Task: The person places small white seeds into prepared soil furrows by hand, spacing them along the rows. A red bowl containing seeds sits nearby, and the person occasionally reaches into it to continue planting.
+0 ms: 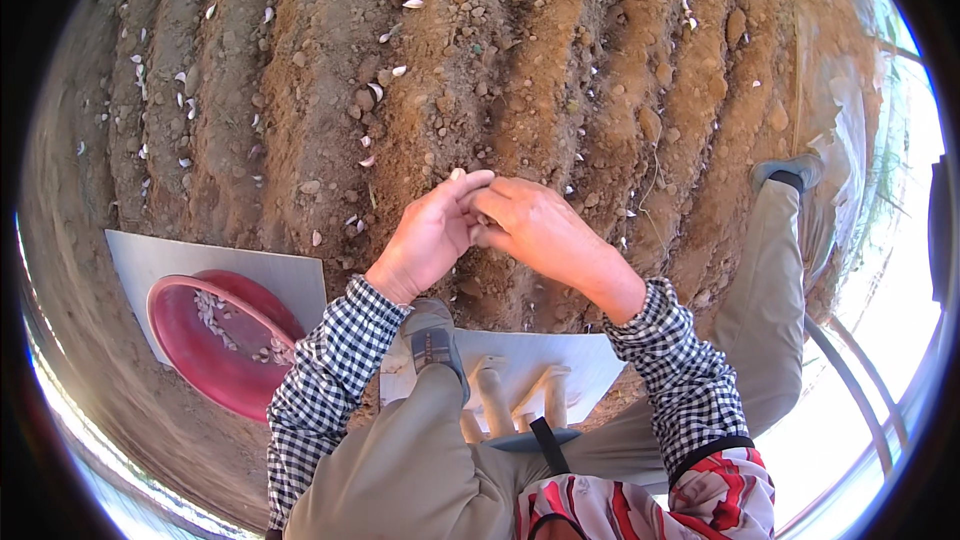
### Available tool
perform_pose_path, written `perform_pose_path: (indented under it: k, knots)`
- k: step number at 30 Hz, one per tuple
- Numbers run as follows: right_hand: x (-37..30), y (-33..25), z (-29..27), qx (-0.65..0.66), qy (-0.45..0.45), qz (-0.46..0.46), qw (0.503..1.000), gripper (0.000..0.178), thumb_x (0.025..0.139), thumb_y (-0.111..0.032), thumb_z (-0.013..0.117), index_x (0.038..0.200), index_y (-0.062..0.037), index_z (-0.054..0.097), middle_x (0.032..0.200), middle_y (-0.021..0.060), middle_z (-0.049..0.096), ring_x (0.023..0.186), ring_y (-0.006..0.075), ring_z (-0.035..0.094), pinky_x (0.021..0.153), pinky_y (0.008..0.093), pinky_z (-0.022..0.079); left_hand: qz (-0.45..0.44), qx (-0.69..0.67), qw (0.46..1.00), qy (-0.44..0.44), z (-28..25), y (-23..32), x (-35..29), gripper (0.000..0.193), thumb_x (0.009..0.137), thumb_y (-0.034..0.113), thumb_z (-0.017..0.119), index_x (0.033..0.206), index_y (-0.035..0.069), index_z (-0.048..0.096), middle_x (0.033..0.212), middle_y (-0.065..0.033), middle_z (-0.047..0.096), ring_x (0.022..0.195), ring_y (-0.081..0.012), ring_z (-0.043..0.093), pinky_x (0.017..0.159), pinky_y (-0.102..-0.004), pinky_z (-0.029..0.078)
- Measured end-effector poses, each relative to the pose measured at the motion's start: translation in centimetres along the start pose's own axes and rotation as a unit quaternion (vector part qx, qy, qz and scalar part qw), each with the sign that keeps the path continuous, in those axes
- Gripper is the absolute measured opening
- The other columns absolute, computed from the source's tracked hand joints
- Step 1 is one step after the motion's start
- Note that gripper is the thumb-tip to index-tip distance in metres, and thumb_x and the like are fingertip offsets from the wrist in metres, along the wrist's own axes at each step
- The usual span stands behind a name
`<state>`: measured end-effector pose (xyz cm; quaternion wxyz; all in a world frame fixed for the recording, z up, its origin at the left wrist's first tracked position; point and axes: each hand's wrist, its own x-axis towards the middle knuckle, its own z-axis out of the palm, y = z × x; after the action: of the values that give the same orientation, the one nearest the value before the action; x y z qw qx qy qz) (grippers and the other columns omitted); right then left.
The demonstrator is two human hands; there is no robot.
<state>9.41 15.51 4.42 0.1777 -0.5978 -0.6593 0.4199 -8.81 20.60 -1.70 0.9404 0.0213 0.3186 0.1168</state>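
In front of me, low over the furrowed soil (340,90), my two hands meet at the fingertips. My left hand (430,228) is cupped, its fingers curled in and partly covered by the other hand. My right hand (540,225) has its fingers bent and pressed against the left one's. Whatever lies between them, if anything, is hidden. Pale garlic cloves are scattered along the furrows; one clove (376,91) lies beyond the left hand and another clove (317,237) nearer to my left. More cloves (212,315) sit in a red plastic basin (215,380).
Beneath the basin is a pale flat board (290,275). A second board (595,360) lies under a low stool (492,395) between my legs. My left shoe (433,335) rests by its edge; my right shoe (800,170) is far right, near plastic sheeting (850,140).
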Motion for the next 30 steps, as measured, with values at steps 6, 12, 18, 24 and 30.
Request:
perform_pose_path:
  k: [6,12,18,24,30]
  knots:
    - [-0.8,2.1,-2.0,-0.007,0.0,-0.008,1.0,0.017,0.084,-0.013,0.071,0.097,-0.0045,0.065,0.087,0.0129,0.063,0.083,0.035,0.066,0.071,0.0444,0.054,-0.049,0.013,0.999,-0.021,2.3,0.9,-0.3,0.039,0.107,0.015,0.047,0.139,-0.006,0.05,0.125,-0.0159,0.066,0.106,-0.0241,0.069,0.09,-0.0367,0.059]
    - [2.9,3.6,-2.5,0.021,0.201,0.032,0.979,0.015,0.088,-0.011,0.072,0.101,-0.0032,0.07,0.086,0.0132,0.069,0.078,0.0327,0.069,0.07,0.0387,0.055,0.024,0.021,0.999,-0.002,1.1,1.9,-0.4,0.039,0.106,0.013,0.047,0.139,-0.008,0.049,0.122,-0.0221,0.067,0.104,-0.0291,0.071,0.09,-0.0387,0.061]
    - [6.7,7.1,-1.7,-0.206,0.231,-0.008,0.951,0.009,0.083,-0.015,0.074,0.091,-0.0106,0.071,0.084,0.0043,0.064,0.084,0.0246,0.062,0.074,0.0397,0.046,0.091,0.191,0.953,0.218,1.3,0.6,-3.2,0.023,0.105,0.012,0.05,0.118,-0.001,0.064,0.096,-0.0098,0.068,0.076,-0.014,0.066,0.061,-0.0244,0.054]
    - [7.8,9.2,-0.4,-0.371,0.225,-0.043,0.9,0.007,0.082,-0.014,0.069,0.088,-0.0145,0.071,0.081,-0.0003,0.059,0.087,0.0202,0.056,0.079,0.04,0.039,0.079,0.225,0.93,0.28,-0.3,-3.9,-6.5,0.02,0.104,0.014,0.054,0.113,0.001,0.067,0.088,-0.0053,0.067,0.066,-0.0079,0.061,0.051,-0.0194,0.047]
    - [-0.4,2.8,4.3,-0.266,0.066,-0.135,0.952,0.005,0.077,-0.016,0.065,0.082,-0.0147,0.066,0.079,0.0009,0.058,0.086,0.0215,0.054,0.078,0.0408,0.04,0.073,0.235,0.92,0.305,-1.7,-6.2,-9.3,0.019,0.103,0.013,0.055,0.112,0.002,0.067,0.088,-0.0032,0.066,0.064,-0.005,0.058,0.05,-0.0182,0.045]
